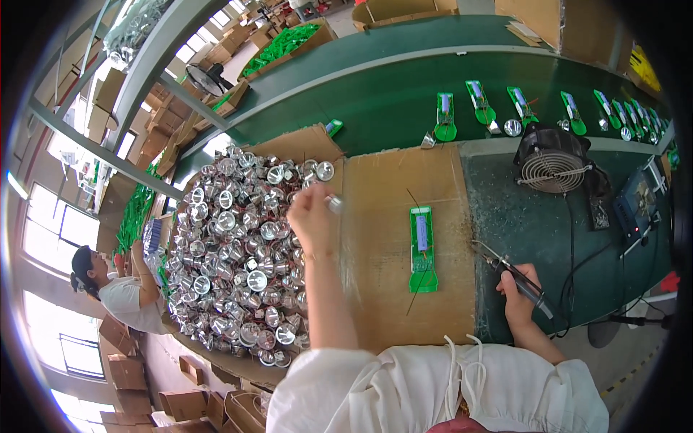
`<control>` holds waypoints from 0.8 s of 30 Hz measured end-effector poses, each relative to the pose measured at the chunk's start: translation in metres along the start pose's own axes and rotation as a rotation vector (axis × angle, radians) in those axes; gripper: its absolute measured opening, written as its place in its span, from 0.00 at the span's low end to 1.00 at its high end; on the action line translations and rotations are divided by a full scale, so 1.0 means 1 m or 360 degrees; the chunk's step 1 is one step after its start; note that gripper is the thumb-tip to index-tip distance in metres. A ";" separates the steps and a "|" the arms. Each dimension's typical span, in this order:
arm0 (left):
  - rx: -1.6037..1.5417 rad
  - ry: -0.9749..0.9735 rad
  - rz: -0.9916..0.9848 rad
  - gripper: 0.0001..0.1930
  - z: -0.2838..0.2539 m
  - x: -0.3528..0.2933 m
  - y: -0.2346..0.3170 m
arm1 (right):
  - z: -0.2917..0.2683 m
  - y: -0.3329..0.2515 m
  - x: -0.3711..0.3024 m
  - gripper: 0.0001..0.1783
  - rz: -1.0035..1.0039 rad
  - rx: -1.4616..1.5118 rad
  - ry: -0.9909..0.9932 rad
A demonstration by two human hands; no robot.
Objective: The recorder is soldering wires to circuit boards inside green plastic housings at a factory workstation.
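Observation:
My left hand (310, 216) is closed over the right edge of a big heap of silver lamp reflectors (256, 280). Between its fingertips is one shiny reflector (335, 204), partly covered by the fingers. In my right hand (521, 292) I grip a soldering iron (534, 291), its tip pointing up and left toward the cardboard's edge. Between my hands, a green flashlight housing (424, 280) lies open on the cardboard sheet (375, 303). Inside it sit a blue-violet cylindrical battery (421, 232) and a small board. Dark wires stick out at both ends.
A small metal-grilled fan (552, 172) stands on the right of the bench, with a cable running toward me. Beyond it, several green housings (445, 115) with reflectors line the green conveyor (361, 94). A box-shaped device (635, 206) stands far right. Another person (130, 296) works at left.

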State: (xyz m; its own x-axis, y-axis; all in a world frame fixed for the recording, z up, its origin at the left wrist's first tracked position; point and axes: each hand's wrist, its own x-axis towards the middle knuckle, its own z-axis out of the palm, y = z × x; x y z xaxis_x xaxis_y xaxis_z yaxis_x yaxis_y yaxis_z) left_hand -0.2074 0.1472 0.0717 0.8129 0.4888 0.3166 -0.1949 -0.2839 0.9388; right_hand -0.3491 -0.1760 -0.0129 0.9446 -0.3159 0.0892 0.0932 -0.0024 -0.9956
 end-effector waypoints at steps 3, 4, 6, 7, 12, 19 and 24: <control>0.0031 -0.0292 -0.0532 0.09 -0.001 -0.069 0.016 | 0.001 -0.004 -0.001 0.10 0.0003 -0.0020 -0.0035; 0.0181 -0.0393 -0.0360 0.09 -0.002 -0.089 0.021 | 0.002 -0.003 -0.001 0.10 -0.0011 -0.0028 -0.0058; 0.0296 -0.0474 -0.0436 0.09 -0.013 -0.115 0.014 | 0.004 -0.005 -0.002 0.10 -0.0018 -0.0035 -0.0085; 0.0404 -0.0548 -0.0481 0.09 -0.015 -0.125 0.012 | 0.006 -0.009 -0.004 0.09 -0.0043 0.0015 -0.0102; 0.0512 -0.0706 -0.0692 0.10 -0.012 -0.139 0.014 | 0.018 -0.019 -0.009 0.09 -0.0215 -0.0011 -0.0508; 0.0591 -0.0643 -0.0328 0.08 0.001 -0.156 0.008 | 0.041 -0.020 -0.014 0.09 -0.0275 -0.0086 -0.0519; 0.0617 -0.0638 -0.0112 0.06 0.004 -0.157 0.000 | 0.043 -0.018 -0.014 0.10 -0.0125 -0.0069 -0.0438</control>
State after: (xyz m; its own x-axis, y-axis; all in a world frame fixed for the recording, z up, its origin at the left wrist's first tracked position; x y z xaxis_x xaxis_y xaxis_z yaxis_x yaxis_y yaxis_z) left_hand -0.3330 0.0666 0.0216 0.9764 0.1873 0.1075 0.0220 -0.5815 0.8133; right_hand -0.3504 -0.1311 0.0053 0.9855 -0.0435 0.1640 0.1613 -0.0594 -0.9851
